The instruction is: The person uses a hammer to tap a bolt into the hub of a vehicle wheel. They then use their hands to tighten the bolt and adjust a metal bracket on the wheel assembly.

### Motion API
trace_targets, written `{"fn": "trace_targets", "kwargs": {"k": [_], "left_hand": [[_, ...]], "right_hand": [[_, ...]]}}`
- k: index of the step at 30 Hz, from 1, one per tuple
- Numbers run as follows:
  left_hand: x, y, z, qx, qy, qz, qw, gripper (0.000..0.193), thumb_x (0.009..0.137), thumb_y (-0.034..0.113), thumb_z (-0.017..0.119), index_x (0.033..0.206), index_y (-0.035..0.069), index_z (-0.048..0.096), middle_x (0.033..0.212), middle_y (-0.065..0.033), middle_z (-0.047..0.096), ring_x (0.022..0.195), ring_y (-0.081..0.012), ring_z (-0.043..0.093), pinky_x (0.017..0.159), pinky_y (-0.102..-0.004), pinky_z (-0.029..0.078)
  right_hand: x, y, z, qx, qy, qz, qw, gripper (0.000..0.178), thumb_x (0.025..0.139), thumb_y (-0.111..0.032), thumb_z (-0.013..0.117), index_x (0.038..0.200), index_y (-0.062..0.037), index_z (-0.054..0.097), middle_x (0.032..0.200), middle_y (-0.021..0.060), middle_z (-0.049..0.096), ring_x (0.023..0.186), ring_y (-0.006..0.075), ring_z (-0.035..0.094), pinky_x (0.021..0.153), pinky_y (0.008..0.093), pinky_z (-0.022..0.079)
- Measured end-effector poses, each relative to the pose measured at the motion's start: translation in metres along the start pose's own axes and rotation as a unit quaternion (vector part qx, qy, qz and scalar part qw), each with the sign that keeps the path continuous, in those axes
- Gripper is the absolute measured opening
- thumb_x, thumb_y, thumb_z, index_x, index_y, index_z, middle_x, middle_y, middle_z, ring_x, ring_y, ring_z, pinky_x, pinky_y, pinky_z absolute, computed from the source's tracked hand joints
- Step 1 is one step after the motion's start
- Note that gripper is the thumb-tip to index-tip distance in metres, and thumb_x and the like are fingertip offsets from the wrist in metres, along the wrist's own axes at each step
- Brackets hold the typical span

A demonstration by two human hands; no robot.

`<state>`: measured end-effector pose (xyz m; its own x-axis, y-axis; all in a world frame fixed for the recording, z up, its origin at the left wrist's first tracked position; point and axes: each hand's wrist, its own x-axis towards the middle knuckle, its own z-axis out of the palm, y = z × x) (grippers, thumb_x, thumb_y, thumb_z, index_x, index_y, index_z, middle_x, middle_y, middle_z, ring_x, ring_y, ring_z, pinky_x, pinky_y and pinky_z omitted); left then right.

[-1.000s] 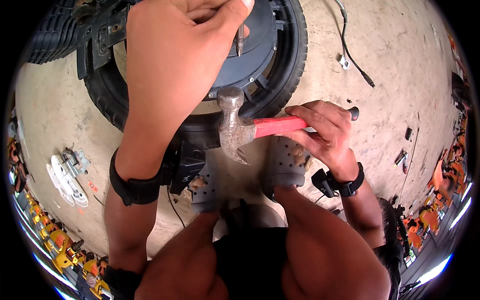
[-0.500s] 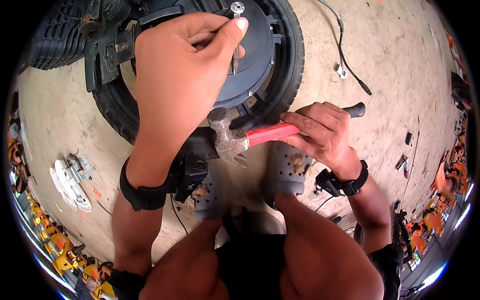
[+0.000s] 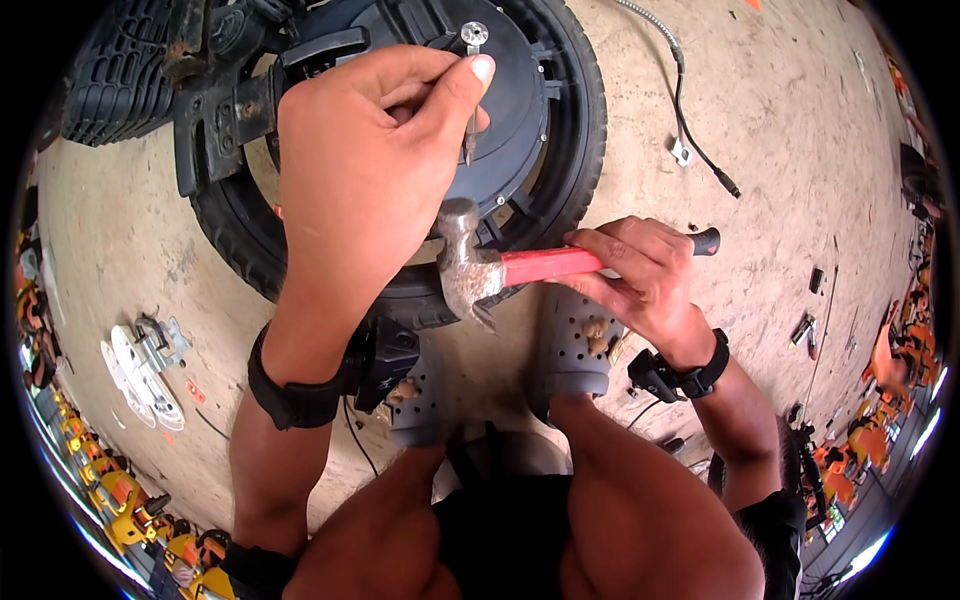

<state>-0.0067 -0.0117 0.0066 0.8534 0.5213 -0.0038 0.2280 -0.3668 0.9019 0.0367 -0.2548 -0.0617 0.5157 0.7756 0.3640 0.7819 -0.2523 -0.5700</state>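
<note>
Above the floor (image 3: 780,110), left fingers (image 3: 452,98) pinch a metal rod (image 3: 474,37) midway; right fingers (image 3: 603,247) grasp a red-handled hammer (image 3: 530,266).

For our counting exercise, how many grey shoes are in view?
2: the left shoe, partly hidden beside the left wrist's black device; the right shoe, below the hammer in the right hand. No others show.

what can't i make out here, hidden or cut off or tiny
All in the head view:
Metal tool: middle hidden by the left hand.
Red-handled hammer: partly covered by the right hand.
Black wheel: cut off by the top edge, partly behind the left hand.
Cable: upper end beyond the top edge.
Parts on the floor, right: too small to identify.
</note>
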Motion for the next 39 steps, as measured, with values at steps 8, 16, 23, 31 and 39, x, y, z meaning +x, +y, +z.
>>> {"fn": "trace_targets", "kwargs": {"k": [8, 16, 23, 31, 39], "left_hand": [[0.001, -0.002, 0.0, 0.003, -0.002, 0.004, 1.0, 0.02, 0.097, 0.017, 0.077, 0.096, -0.003, 0.079, 0.075, -0.0008, 0.075, 0.06, 0.0015, 0.048, 0.054, -0.0178, 0.036], [0.001, -0.001, 0.0, 0.006, 0.001, 0.005, 1.0, 0.02, 0.097, 0.018, 0.077, 0.095, -0.002, 0.079, 0.075, 0.0007, 0.075, 0.056, 0.0022, 0.044, 0.05, -0.019, 0.032], [0.001, -0.002, 0.0, 0.012, 0.004, 0.006, 1.0, 0.019, 0.097, 0.017, 0.077, 0.096, -0.002, 0.079, 0.076, 0.0, 0.075, 0.056, 0.0017, 0.044, 0.05, -0.019, 0.032], [0.002, -0.001, -0.001, 0.016, 0.004, -0.002, 1.0, 0.019, 0.097, 0.017, 0.077, 0.096, -0.001, 0.079, 0.076, 0.0, 0.076, 0.055, 0.0017, 0.044, 0.049, -0.0192, 0.032], [0.001, -0.002, 0.0, 0.017, 0.005, 0.001, 1.0, 0.02, 0.097, 0.018, 0.077, 0.097, -0.001, 0.079, 0.076, 0.0003, 0.076, 0.055, 0.0025, 0.042, 0.049, -0.0192, 0.03]], "right_hand": [[-0.001, 0.005, 0.005, -0.01, 0.015, 0.008, 1.0, 0.037, 0.069, -0.025, 0.092, 0.097, -0.007, 0.076, 0.073, 0.0031, 0.065, 0.062, 0.0215, 0.065, 0.056, 0.0335, 0.051], [-0.001, 0.012, 0.002, -0.01, 0.005, 0.026, 1.0, 0.035, 0.069, -0.024, 0.092, 0.095, -0.0067, 0.076, 0.074, 0.004, 0.067, 0.062, 0.0224, 0.066, 0.056, 0.0342, 0.052], [0.003, 0.016, 0.002, -0.005, 0.014, 0.033, 0.999, 0.035, 0.07, -0.025, 0.092, 0.096, -0.0065, 0.076, 0.074, 0.0052, 0.067, 0.063, 0.0233, 0.066, 0.057, 0.0341, 0.052], [0.007, 0.012, 0.0, 0.015, -0.014, 0.062, 0.998, 0.035, 0.071, -0.023, 0.093, 0.096, -0.0027, 0.078, 0.076, 0.007, 0.07, 0.068, 0.0221, 0.069, 0.063, 0.0326, 0.053], [0.008, 0.017, 0.0, 0.003, 0.01, 0.033, 0.999, 0.037, 0.069, -0.027, 0.093, 0.095, -0.0063, 0.076, 0.071, 0.0052, 0.066, 0.063, 0.0239, 0.066, 0.057, 0.0337, 0.052]]}}
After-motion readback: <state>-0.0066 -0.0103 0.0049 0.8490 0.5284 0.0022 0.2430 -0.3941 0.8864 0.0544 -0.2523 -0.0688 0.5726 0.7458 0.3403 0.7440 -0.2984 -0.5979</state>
